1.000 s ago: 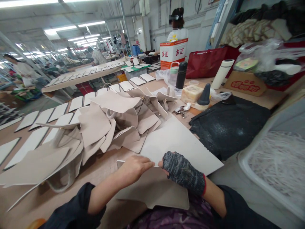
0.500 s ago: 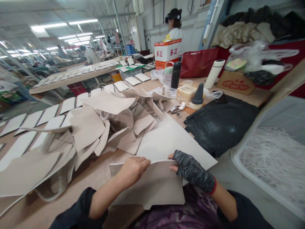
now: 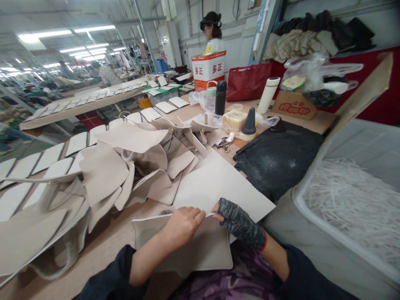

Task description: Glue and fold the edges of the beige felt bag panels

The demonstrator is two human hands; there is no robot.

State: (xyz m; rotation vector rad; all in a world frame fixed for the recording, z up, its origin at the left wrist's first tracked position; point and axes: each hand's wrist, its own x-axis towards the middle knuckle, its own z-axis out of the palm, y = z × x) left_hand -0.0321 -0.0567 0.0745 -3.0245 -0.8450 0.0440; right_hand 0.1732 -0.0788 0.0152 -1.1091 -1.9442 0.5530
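Observation:
A beige leather panel with rounded corners is held at the table's front edge, right before my body. My bare left hand pinches its upper edge near the middle. Close beside it, my right hand, in a grey fingerless knitted glove, grips the same edge between thumb and fingers. Both hands are closed, and my left forearm hides part of the panel. Behind them lies a large pale sheet with a jagged right edge. A heap of beige leather pieces with handles and metal fittings spreads to the left.
At right stands a translucent bin full of white strips. A black sheet, a dark cone, a black bottle and a white flask are farther back. A person is beyond an orange-white can.
My left hand has slid right along the panel's edge, closer to my right hand. The whole view has shifted slightly, with the scene moving left.

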